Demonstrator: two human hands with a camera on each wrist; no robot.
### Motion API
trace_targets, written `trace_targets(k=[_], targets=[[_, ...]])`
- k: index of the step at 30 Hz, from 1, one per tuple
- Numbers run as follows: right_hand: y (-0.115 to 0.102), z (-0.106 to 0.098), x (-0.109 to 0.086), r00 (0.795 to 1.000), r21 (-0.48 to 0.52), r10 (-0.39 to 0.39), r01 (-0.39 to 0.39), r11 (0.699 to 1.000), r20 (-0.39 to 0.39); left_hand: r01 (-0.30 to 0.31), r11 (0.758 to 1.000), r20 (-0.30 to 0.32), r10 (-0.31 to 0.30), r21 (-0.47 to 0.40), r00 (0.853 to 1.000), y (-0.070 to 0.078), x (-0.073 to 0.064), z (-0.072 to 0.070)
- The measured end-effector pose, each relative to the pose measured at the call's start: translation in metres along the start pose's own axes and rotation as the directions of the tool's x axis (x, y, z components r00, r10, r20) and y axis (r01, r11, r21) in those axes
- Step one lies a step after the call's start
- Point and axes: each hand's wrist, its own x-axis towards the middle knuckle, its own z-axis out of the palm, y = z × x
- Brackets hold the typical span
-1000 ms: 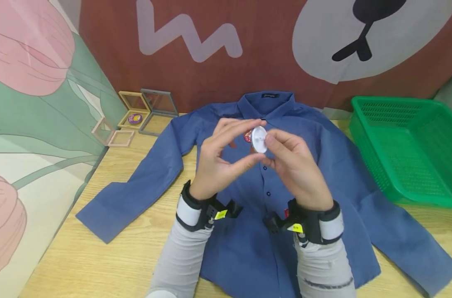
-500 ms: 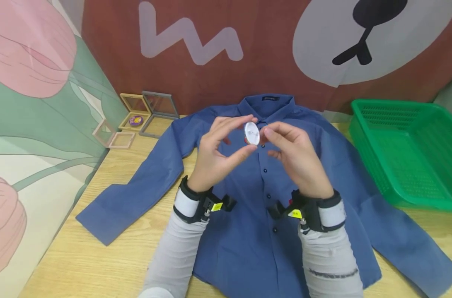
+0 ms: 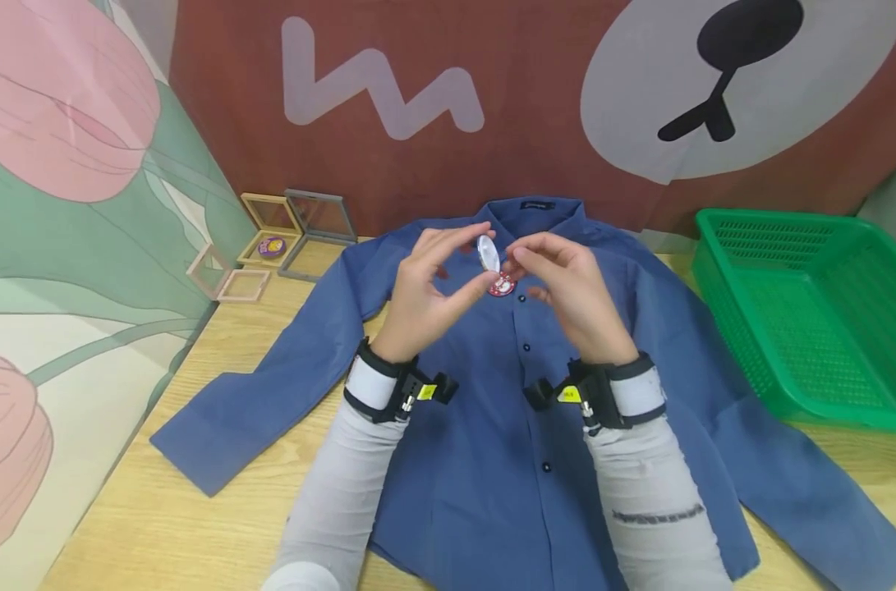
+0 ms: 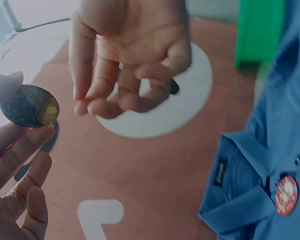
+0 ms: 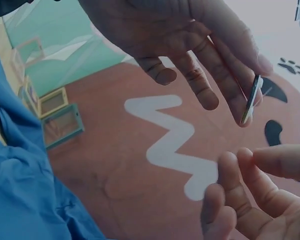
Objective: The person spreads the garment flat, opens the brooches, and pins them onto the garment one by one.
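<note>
My left hand (image 3: 431, 294) pinches a round pin badge (image 3: 488, 254) by its edge, between thumb and fingers. The badge stands tilted, white back toward my right hand (image 3: 575, 300); its dark front with a yellow patch shows in the left wrist view. In the right wrist view the badge (image 5: 251, 100) appears edge-on, with a thin pin sticking out from its back. My right hand is close by but apart from it, fingers loosely bent and nothing visible in them. Below lies a blue shirt (image 3: 462, 427) bearing a red round badge (image 3: 503, 285) near the collar.
A green plastic basket (image 3: 736, 328) stands on the right of the wooden table (image 3: 218, 525). At the back left are a yellow case (image 3: 250, 248) with a purple badge (image 3: 272, 247), a grey case (image 3: 318, 256) and a pink case (image 3: 244, 285), all with lids raised.
My right hand has come off the badge's back and moved slightly left. My left hand has carried the badge a little left and turned it more edge-on, uncovering the red badge on the shirt.
</note>
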Motion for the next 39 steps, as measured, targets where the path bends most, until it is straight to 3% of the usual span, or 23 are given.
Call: trace_targets(k=[6,13,19,23,32,39], targets=[[0.009,-0.001,0.017,0.998,0.013,0.019,-0.019,1.000,-0.063,0.058,0.997,0.030,-0.060,0.051,0.998,-0.013,0.001,0.002],[0.016,0.001,0.039,0.996,-0.102,0.033,-0.041,0.994,-0.080,0.138,0.986,0.047,-0.143,0.092,0.989,-0.031,-0.002,0.001],[0.022,0.003,0.063,0.992,-0.258,0.071,-0.095,0.961,-0.101,0.227,0.968,0.078,-0.236,0.104,0.969,-0.048,-0.001,0.004],[0.027,0.007,0.075,0.989,-0.324,0.101,-0.130,0.937,-0.104,0.251,0.958,0.087,-0.264,0.135,0.961,-0.059,0.001,0.004],[0.040,0.016,0.100,0.977,-0.327,0.153,-0.195,0.925,-0.151,0.325,0.927,0.084,-0.344,0.188,0.935,-0.086,0.006,0.001],[0.063,0.009,0.113,0.976,-0.404,0.175,-0.212,0.890,-0.128,0.401,0.900,0.089,-0.419,0.170,0.903,-0.109,0.001,0.015]])
